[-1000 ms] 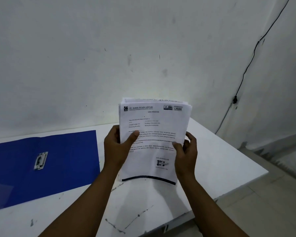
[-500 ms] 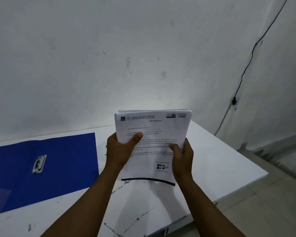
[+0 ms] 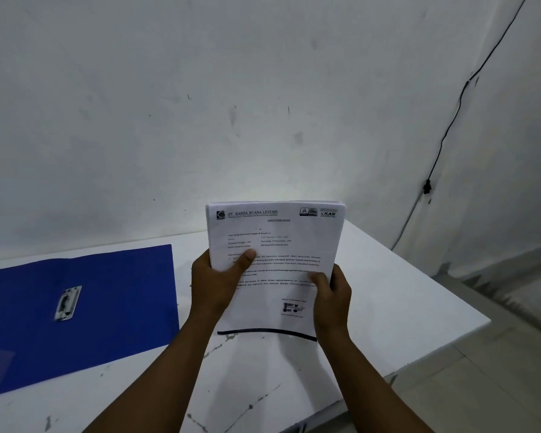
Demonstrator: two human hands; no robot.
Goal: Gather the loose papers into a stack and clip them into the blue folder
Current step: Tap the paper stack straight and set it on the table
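Above the middle of the white, scuffed tabletop, a stack of white printed paper sheets is held upright, its printed letterhead facing the camera and its lower edge, marked by a dark curved band, raised off the surface. The stack is gripped on its left edge by the left hand, whose thumb is laid across the front page while the remaining fingers are hidden behind the sheets. The right edge is gripped lower down by the right hand, its thumb pressed onto the front page and its fingers curled round the back. The top edges of the sheets are seen nearly aligned, with a few back pages showing slightly above the front one. To the left of the hands, well apart from the stack, an open blue plastic folder is laid flat on the table, and a small silver metal clip is seen fastened on its inner face. Behind the table, a white marked wall is seen, and a thin black cable is run down it at the right.
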